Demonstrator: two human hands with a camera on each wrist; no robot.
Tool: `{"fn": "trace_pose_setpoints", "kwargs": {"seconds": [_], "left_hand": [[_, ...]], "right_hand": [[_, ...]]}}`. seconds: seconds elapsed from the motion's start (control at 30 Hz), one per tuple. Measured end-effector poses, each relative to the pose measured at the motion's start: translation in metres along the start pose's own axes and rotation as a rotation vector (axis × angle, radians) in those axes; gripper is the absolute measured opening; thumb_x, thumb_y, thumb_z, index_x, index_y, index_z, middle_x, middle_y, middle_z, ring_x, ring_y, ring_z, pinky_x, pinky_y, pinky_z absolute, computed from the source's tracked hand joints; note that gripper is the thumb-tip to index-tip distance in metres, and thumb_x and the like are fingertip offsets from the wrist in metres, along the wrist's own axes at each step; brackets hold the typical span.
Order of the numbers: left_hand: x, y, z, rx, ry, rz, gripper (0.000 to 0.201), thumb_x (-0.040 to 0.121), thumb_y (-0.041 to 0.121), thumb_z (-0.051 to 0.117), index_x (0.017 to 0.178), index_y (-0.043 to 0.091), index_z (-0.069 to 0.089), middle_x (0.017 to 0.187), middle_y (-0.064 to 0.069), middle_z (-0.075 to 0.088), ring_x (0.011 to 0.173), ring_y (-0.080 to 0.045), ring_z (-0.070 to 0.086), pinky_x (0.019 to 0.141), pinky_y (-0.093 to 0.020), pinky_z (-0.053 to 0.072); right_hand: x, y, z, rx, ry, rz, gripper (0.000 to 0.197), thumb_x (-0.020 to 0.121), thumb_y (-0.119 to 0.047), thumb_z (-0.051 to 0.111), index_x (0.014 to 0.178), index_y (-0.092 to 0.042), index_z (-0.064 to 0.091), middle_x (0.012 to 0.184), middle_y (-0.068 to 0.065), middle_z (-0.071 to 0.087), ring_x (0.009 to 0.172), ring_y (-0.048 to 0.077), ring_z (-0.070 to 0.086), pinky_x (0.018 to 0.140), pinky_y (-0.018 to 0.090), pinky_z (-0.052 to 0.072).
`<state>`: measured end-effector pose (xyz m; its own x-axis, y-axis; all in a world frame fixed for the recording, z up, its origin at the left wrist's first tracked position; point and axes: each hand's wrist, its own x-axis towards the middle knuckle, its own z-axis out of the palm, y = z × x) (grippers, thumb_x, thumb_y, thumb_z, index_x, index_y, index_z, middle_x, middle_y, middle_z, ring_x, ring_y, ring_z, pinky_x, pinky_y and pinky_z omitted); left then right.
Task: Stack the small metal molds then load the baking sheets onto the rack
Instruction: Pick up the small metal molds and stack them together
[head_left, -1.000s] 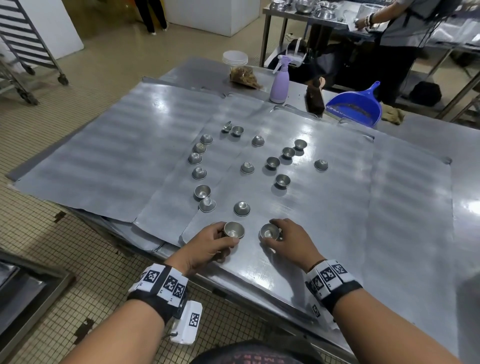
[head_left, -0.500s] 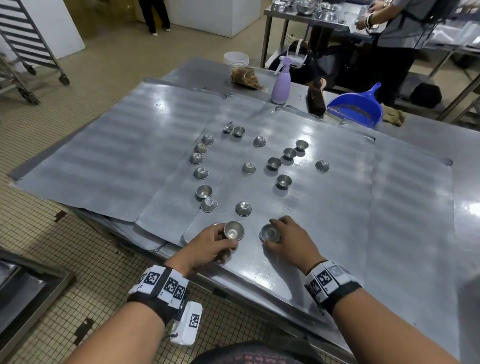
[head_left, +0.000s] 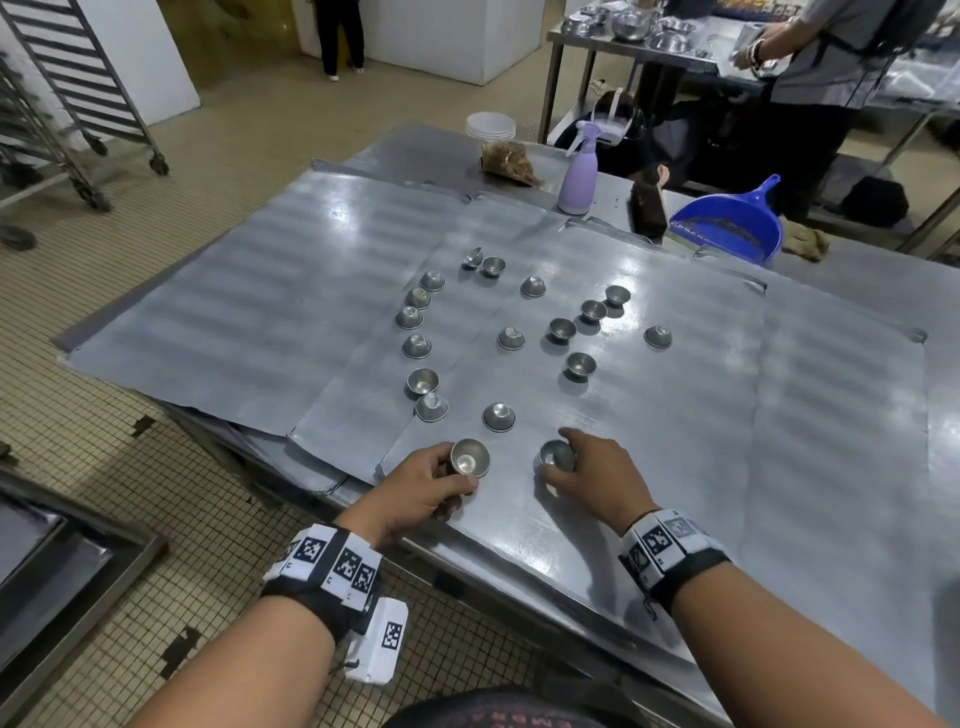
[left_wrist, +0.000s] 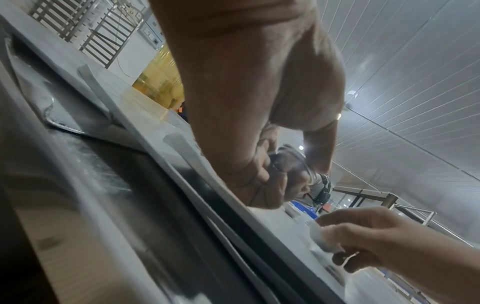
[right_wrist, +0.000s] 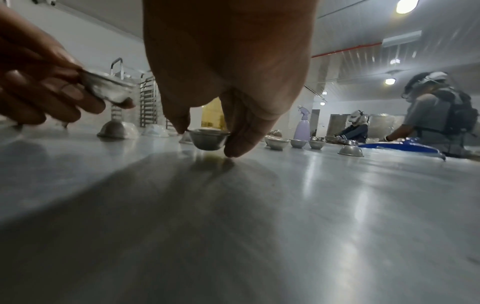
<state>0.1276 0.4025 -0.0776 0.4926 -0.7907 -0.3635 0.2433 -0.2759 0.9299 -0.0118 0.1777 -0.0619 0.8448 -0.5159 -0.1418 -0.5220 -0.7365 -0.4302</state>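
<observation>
Head view: left hand (head_left: 415, 480) is gripping one cup (head_left: 469, 458), right hand (head_left: 597, 470) is pinching another cup (head_left: 557, 455) near the sheet's (head_left: 779, 441) front edge. Stacking is starting; nesting needs rims aligned.

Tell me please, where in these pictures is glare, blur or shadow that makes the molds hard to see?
Head view: ceiling light glares in patches on the baking sheets, yet the molds stay sharp. Left wrist view: the mold in the right hand is a pale blur. Right wrist view: the left hand is blurred, and the right hand casts a dark shadow.
</observation>
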Motion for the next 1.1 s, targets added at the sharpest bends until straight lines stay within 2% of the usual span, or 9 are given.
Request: {"fn": "trace_pose_setpoints", "kwargs": {"seconds": [0.1,0.23,0.33,0.47,0.53,0.73,0.9,1.0,1.1], "left_hand": [[-0.002,0.001,-0.002,0.003,0.018,0.007,0.025,0.093,0.013,0.073,0.118,0.015,0.067,0.084,-0.005,0.068,0.064,-0.014,0.055,0.056,-0.028,0.043],[-0.008,0.003,-0.004,0.018,0.011,0.031,0.026,0.093,0.014,0.073,0.119,0.013,0.067,0.086,-0.009,0.064,0.064,-0.014,0.055,0.056,-0.029,0.042],[-0.013,0.005,-0.004,0.007,-0.009,0.035,0.030,0.093,0.018,0.075,0.122,0.017,0.067,0.080,-0.001,0.065,0.066,-0.012,0.055,0.058,-0.027,0.043],[-0.019,0.007,-0.006,0.006,-0.037,0.049,0.029,0.094,0.015,0.074,0.122,0.018,0.067,0.074,0.007,0.064,0.066,-0.012,0.055,0.058,-0.027,0.044],[-0.022,0.007,-0.007,0.016,-0.032,0.053,0.029,0.094,0.013,0.073,0.122,0.018,0.067,0.075,0.006,0.063,0.066,-0.014,0.054,0.058,-0.027,0.044],[-0.028,0.008,-0.008,0.010,-0.021,0.073,0.024,0.092,0.003,0.069,0.112,0.016,0.069,0.077,-0.003,0.061,0.065,-0.016,0.051,0.056,-0.028,0.041],[-0.029,0.007,-0.013,-0.019,0.004,0.080,0.031,0.091,0.004,0.072,0.121,0.013,0.068,0.079,-0.005,0.062,0.064,-0.015,0.052,0.056,-0.028,0.042],[-0.030,0.004,-0.017,-0.071,0.029,0.057,0.036,0.092,0.006,0.074,0.126,0.014,0.066,0.082,-0.002,0.065,0.064,-0.012,0.053,0.058,-0.025,0.043],[-0.031,0.000,-0.022,-0.089,0.067,0.047,0.038,0.092,0.006,0.074,0.127,0.012,0.064,0.088,-0.005,0.068,0.064,-0.013,0.054,0.059,-0.024,0.043]], "right_hand": [[-0.003,-0.012,-0.007,0.239,0.053,-0.032,0.046,0.083,-0.047,0.068,0.124,-0.027,0.064,0.105,-0.007,0.074,0.093,0.010,0.068,0.084,0.030,0.054],[-0.010,-0.041,-0.015,0.385,-0.010,-0.204,0.038,0.087,-0.044,0.070,0.123,-0.031,0.065,0.104,-0.019,0.071,0.090,-0.007,0.064,0.078,0.014,0.048],[-0.011,-0.056,-0.014,0.396,-0.050,-0.301,0.038,0.090,-0.041,0.069,0.125,-0.028,0.064,0.109,-0.017,0.071,0.093,-0.004,0.065,0.080,0.019,0.052],[-0.009,-0.062,-0.008,0.336,-0.117,-0.357,0.048,0.088,-0.045,0.068,0.133,-0.030,0.059,0.110,-0.009,0.071,0.071,0.006,0.067,0.081,0.030,0.055],[-0.008,-0.065,-0.007,0.317,-0.135,-0.366,0.051,0.087,-0.046,0.067,0.135,-0.031,0.057,0.112,-0.008,0.070,0.070,0.010,0.067,0.082,0.034,0.055],[-0.005,-0.077,0.002,0.312,-0.193,-0.429,0.054,0.088,-0.048,0.069,0.137,-0.029,0.056,0.119,-0.010,0.069,0.104,0.005,0.063,0.087,0.031,0.055],[-0.002,-0.080,0.006,0.317,-0.233,-0.421,0.055,0.091,-0.051,0.066,0.141,-0.031,0.055,0.123,-0.014,0.067,0.110,-0.003,0.059,0.089,0.024,0.053],[0.001,-0.077,0.001,0.324,-0.141,-0.403,0.041,0.096,-0.043,0.062,0.134,-0.027,0.061,0.117,-0.014,0.068,0.090,-0.008,0.061,0.087,0.023,0.050],[0.020,-0.066,0.001,0.302,0.067,-0.270,0.029,0.098,-0.037,0.060,0.121,-0.022,0.069,0.113,-0.005,0.072,0.089,0.008,0.066,0.087,0.034,0.052]]}}
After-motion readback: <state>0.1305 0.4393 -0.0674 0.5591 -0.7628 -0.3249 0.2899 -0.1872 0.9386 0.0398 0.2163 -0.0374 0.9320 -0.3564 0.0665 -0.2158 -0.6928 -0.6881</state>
